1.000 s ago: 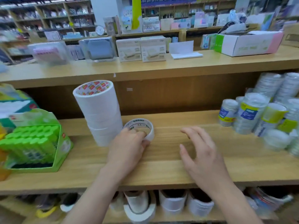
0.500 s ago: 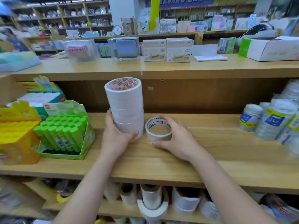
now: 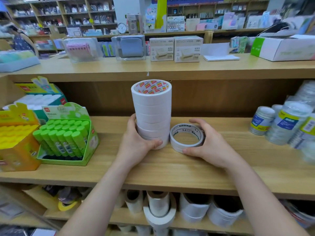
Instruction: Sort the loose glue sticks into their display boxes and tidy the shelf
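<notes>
Glue sticks (image 3: 63,138) with green caps stand packed in a green display box (image 3: 92,141) on the shelf (image 3: 170,167), left of both hands. The left hand (image 3: 136,147) grips a tape stack (image 3: 152,108); the right hand (image 3: 211,149) holds a tape roll (image 3: 185,128).

Left hand (image 3: 136,147), right hand (image 3: 211,149) bare. Left forearm (image 3: 95,198), right forearm (image 3: 265,201) bare to frame edge. Fingers (image 3: 199,122) slender, nails short.

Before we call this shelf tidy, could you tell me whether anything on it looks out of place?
One thin tape roll lies flat beside the tall tape stack, not on it; the right hand grips it, the left hand the stack's base. Wrapped rolls at the right seem to lean unevenly, though blurred.
</notes>
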The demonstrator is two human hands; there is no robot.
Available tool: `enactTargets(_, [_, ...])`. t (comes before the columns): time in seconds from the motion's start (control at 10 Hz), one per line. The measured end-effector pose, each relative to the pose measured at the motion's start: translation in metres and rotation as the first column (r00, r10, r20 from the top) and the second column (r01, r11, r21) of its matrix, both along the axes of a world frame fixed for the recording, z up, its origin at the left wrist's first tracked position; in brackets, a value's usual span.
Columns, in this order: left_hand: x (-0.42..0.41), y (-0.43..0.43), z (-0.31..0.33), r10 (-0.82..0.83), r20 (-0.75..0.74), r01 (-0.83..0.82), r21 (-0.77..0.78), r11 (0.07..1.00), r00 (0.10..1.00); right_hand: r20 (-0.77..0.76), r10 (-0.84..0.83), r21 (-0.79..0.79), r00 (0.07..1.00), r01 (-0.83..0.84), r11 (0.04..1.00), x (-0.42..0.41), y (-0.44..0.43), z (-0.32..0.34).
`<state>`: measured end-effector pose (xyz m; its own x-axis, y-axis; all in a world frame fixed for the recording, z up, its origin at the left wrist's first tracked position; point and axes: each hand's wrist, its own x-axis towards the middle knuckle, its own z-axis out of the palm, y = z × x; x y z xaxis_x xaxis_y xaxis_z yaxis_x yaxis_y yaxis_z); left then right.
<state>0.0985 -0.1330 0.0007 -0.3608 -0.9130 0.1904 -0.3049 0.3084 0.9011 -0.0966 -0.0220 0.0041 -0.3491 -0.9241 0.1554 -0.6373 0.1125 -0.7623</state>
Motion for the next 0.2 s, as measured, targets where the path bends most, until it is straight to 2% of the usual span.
enactTargets(0.1, [-0.003, 0.004, -0.001, -0.004, -0.007, 0.005, 0.012, 1.000, 1.000, -0.004, -0.007, -0.006, 1.000, 0.007, 1.000, -0.001, 0.006, -0.004])
enactTargets(0.2, [-0.001, 0.016, 0.000, 0.061, 0.008, -0.061, 0.006, 0.998, 0.998, -0.021, -0.053, -0.010, 0.998, 0.053, 0.999, 0.001, 0.017, -0.005])
